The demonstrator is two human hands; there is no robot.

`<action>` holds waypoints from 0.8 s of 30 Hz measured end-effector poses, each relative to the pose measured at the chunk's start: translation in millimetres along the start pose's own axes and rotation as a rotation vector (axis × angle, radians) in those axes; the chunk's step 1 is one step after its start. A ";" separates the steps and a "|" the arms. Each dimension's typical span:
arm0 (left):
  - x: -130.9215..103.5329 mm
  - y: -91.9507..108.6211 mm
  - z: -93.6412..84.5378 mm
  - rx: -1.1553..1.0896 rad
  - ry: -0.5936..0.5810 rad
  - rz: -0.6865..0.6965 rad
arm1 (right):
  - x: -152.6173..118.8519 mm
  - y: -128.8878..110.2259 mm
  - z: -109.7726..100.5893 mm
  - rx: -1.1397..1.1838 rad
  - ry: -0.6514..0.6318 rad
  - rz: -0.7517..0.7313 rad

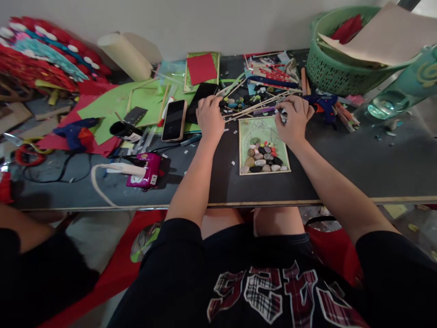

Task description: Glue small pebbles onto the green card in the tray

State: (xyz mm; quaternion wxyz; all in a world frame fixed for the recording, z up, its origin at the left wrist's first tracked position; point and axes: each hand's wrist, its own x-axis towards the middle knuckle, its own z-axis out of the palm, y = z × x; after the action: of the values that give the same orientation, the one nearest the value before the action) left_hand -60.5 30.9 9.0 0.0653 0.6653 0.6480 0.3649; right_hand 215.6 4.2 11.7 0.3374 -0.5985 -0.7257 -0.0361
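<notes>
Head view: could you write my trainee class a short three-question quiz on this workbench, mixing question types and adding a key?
1. Which part of the green board do the stones cover?
A) only the end farthest from the person
B) the end nearest the person
C) only a strip down the left edge

2. True or false: a white plug is in the purple adapter.

3. Fill in: the person's ____ hand is the one nearer the green basket.

Key:
1. B
2. True
3. right (the right hand)
</notes>
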 end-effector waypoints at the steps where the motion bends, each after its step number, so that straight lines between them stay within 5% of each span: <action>1: 0.6 1.0 -4.4 0.025 -0.006 -0.028 | 0.4 0.0 0.6 0.003 -0.002 0.001; 7: 11.8 -5.0 -23.0 0.120 -0.130 0.027 | 1.6 0.7 3.1 0.037 -0.001 0.002; 24: 59.4 -22.5 7.9 -0.051 -0.119 0.076 | 2.6 0.3 4.4 0.135 -0.009 -0.030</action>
State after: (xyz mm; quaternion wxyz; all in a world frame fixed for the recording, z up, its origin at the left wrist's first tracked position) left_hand -80.6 91.4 14.5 0.1066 0.7079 0.6079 0.3434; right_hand 213.8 8.5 9.6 0.3731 -0.5636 -0.7369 0.0106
